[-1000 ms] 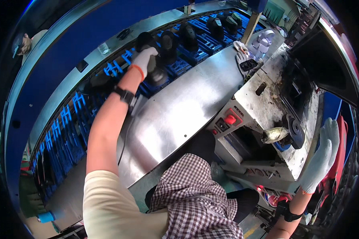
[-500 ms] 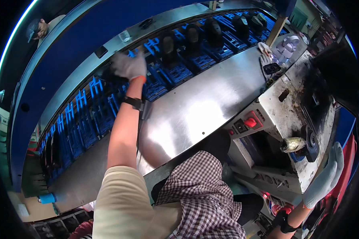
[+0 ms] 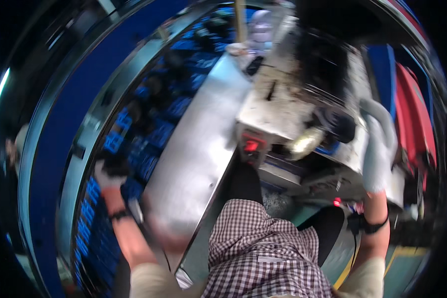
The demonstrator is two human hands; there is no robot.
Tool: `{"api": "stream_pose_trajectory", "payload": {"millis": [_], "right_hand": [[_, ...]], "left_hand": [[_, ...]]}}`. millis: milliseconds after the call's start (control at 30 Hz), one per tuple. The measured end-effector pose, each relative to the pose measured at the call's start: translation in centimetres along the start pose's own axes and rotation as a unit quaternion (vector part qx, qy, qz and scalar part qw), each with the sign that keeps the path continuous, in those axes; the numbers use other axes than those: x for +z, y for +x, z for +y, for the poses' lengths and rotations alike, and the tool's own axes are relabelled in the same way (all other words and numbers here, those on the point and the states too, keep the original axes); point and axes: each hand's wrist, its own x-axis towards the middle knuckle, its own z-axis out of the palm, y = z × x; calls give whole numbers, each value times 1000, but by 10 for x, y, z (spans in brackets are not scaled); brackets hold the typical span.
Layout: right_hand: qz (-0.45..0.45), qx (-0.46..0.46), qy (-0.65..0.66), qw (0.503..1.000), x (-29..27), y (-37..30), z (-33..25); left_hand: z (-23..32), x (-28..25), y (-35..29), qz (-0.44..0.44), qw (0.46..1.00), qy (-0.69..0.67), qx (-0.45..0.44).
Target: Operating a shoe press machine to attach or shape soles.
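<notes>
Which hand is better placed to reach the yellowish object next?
Probably the right hand: it is beside the white machine, near the yellowish object; the left hand is across the metal table, at the blue rack.

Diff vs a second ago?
View swung right. Left hand moved left along the blue rack, now at a dark piece; blur hides any grip. Right hand, open and empty, now shows left of the red object it overlapped. Yellowish bundle stays by the white machine.
</notes>
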Motion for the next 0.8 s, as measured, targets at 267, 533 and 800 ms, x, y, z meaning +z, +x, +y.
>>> {"api": "stream_pose_trajectory", "payload": {"millis": [267,533,800], "right_hand": [[-412,-36,271,869,63,15,-64],[-190,77,522,828,58,61,-45],[-8,157,33,987,37,188,124]], "left_hand": [[-191,272,63,40,995,17,85],[-278,404,205,-88,976,198,21],[-248,495,239,-198,707,589,337]]}}
